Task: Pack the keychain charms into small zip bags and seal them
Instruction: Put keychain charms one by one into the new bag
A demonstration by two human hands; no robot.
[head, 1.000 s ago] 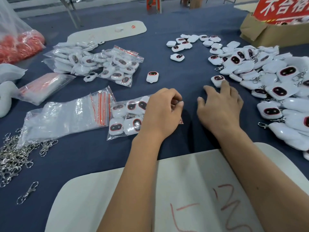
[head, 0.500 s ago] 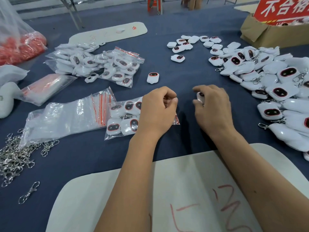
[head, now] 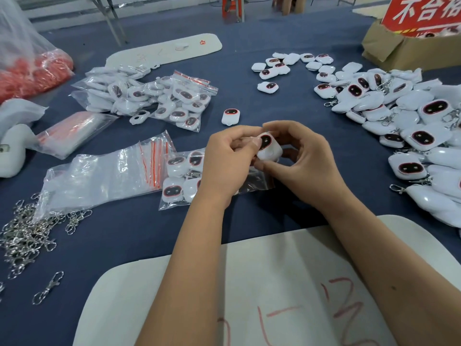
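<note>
Charm (head: 268, 146), face up, pinched by both hands.

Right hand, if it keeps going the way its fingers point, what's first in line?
Likely the left hand: the right hand points leftward, both gripping the same charm. Depth between them is unclear.

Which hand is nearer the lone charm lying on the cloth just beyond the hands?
Left. The left hand sits just below the lone charm; the right hand is below it and further right.
</note>
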